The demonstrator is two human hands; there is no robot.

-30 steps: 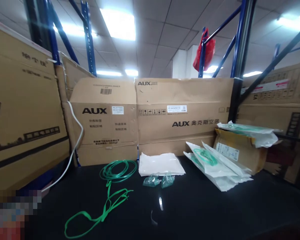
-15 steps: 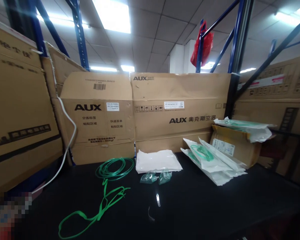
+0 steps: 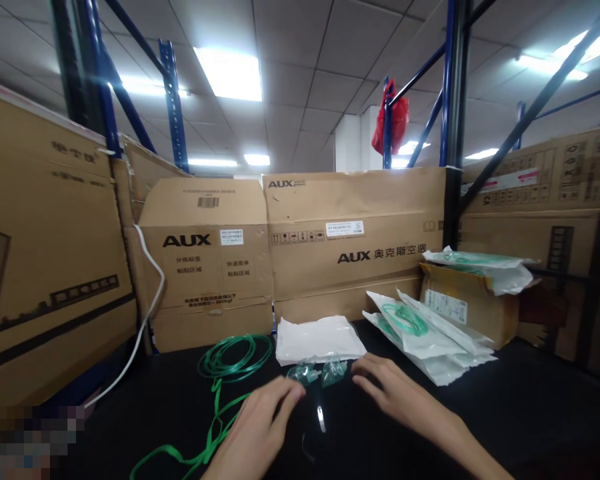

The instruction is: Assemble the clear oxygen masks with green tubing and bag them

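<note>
My left hand (image 3: pixel 265 420) hovers over the black table with thumb and fingers apart and nothing in it, its fingertips close to the left of two small clear greenish plastic pieces (image 3: pixel 303 373). On the other side my right hand (image 3: pixel 387 387) is open, fingers bent, close to the right-hand plastic piece (image 3: pixel 334 371). Between the hands lies a small silvery metal strip (image 3: pixel 321 419), with a thin faint strip (image 3: pixel 307 448) nearer to me. A coil of green tubing (image 3: pixel 235 358) lies at the left. From it a green strap (image 3: pixel 173 453) runs forward, partly hidden by my left hand.
A white package (image 3: pixel 320 339) lies behind the plastic pieces. White pouches with green tubing (image 3: pixel 430 340) lie at the right, beside a cardboard box (image 3: pixel 490 310) with another pouch on top (image 3: pixel 485 263). Cardboard panels (image 3: pixel 350 267) wall the back. A white cable (image 3: pixel 153 307) hangs at left.
Both my hands have come into view from below and reached toward the small plastic pieces. The camera has tilted up slightly, so the scene sits lower. The things on the table look unmoved.
</note>
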